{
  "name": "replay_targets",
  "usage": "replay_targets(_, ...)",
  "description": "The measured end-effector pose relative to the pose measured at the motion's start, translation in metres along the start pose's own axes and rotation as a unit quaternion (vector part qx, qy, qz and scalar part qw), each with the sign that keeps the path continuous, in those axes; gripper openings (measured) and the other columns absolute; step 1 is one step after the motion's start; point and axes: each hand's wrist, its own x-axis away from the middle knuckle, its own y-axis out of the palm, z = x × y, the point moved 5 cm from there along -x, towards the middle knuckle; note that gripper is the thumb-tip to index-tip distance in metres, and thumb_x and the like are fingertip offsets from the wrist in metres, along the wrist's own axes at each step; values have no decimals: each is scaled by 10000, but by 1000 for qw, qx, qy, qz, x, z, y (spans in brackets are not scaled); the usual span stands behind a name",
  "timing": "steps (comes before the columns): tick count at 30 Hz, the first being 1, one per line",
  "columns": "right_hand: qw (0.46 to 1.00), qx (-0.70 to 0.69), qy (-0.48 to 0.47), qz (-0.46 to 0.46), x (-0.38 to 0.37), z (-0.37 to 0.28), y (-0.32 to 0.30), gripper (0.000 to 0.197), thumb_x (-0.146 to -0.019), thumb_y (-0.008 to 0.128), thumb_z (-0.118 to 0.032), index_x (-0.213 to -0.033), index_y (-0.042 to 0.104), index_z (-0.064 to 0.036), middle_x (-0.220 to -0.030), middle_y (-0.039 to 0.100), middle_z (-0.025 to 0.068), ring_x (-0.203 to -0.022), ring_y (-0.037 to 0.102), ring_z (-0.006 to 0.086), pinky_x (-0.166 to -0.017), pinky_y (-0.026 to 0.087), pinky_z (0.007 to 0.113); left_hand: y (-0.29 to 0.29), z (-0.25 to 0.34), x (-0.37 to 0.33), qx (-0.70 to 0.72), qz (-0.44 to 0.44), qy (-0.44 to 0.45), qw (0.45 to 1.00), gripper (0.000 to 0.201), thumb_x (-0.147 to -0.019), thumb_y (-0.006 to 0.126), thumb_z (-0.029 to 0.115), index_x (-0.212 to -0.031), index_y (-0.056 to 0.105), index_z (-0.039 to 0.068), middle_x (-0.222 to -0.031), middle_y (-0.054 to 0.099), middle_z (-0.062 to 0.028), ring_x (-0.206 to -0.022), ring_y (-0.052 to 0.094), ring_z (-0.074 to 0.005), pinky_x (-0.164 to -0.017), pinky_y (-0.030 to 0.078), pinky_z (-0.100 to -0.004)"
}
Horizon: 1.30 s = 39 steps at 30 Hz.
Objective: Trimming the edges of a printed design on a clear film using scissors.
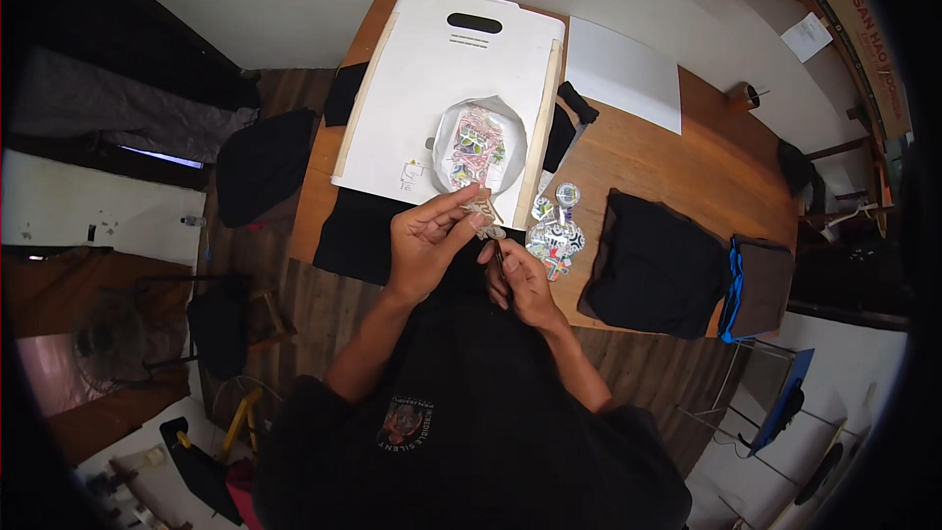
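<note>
My left hand point(432, 240) pinches a small patterned cutout point(482, 208), beige and white, between thumb and fingertips. Just right of it and lower, my right hand point(520, 280) is closed round a thin dark tool point(499, 255) that points up at the cutout; its kind is too small to make out. Beyond my hands, a round white container point(448, 172) holds many colourful patterned scraps point(476, 142). It stands on a white board point(402, 88) with an oval slot and wooden strips along its sides. Several patterned cutouts point(557, 236) lie in a loose pile to the right.
The board lies on a brown wooden table point(638, 167). Folded black cloth point(653, 265) and a brown-and-blue folded piece point(760, 285) lie at the right. A white sheet point(623, 74) and a small brown cup point(741, 96) are at the far side. A chair point(221, 324) stands left.
</note>
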Motion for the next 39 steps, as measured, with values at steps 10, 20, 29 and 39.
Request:
replay_targets(10,1000,-8,-14,-1,-4,-4,-3,444,-1030,382,-436,-1034,521,-14,-563,332,-27,-447,286,60,-446,274,221,0,-1,2,1,-12,-25,1000,381,-893,607,-68,-1271,550,-73,-1181,641,-192,-1000,649,-162,-882,535,-277)
replay_targets(20,1000,9,2,5,-3,1,-4,435,-1032,381,-428,-1015,521,-16,-561,325,-22,-444,270,66,-442,261,230,-1,-4,3,9,-21,-11,1000,382,-889,612,-77,-1266,552,-79,-1172,646,-184,-974,645,-143,-865,531,-266)
replay_targets(29,1000,-5,-11,2,-4,-1,-9,424,-1039,375,-416,-1030,545,-27,-567,327,-38,-458,283,52,-453,263,216,3,-2,3,5,-25,-7,1000,379,-888,614,-75,-1262,554,-81,-1182,641,-188,-982,643,-148,-874,526,-269)
replay_targets(39,1000,-5,-1,14,-2,0,-10,409,-1042,378,-397,-1024,548,-26,-570,332,-38,-462,285,52,-456,265,218,4,-2,3,10,-37,-13,999,378,-886,616,-76,-1260,558,-76,-1187,637,-191,-975,645,-152,-858,538,-276)
